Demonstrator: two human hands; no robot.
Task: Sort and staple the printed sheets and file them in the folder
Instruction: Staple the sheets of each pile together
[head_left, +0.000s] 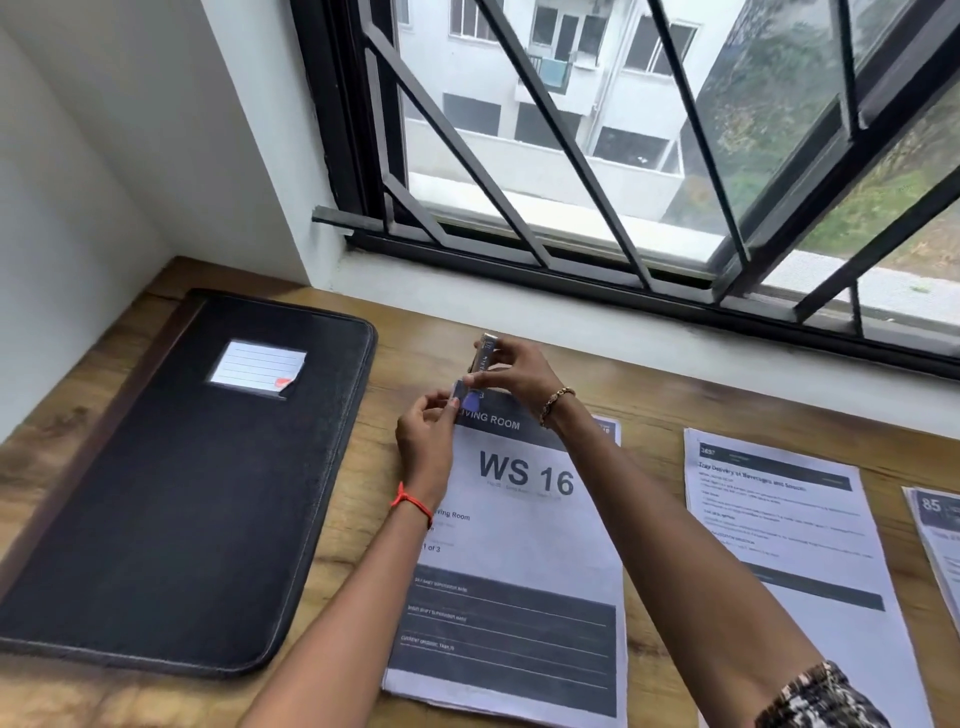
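Far left of the frame: a black zip folder, closed and flat on the wooden desk, a lined label pocket on its cover with one corner peeled. Nothing filed yet, judging by the shut cover.

Centre: a stack of printed sheets headed "WS 16", marked "1 of 3", lying square just right of the folder. Left hand at the stack's upper left corner, fingertips pinched on the blue base end of a small stapler. Right hand just above, thumb and fingers closed around the stapler's metal upper arm, tilted up toward the window. Whether the paper corner sits inside the stapler's mouth: cannot tell, hidden by the fingers. Looks like the stapling of this first set in hand, or the stapler being opened or checked beforehand; no staple visible.

Right of centre: a second set, the tray delivery sheet, apart from the first and untouched. No staple discernible.

Far right edge: a third pile headed "85", cut off by the frame.

Sorting into three piles apparently done; stapling barely begun; filing all left.
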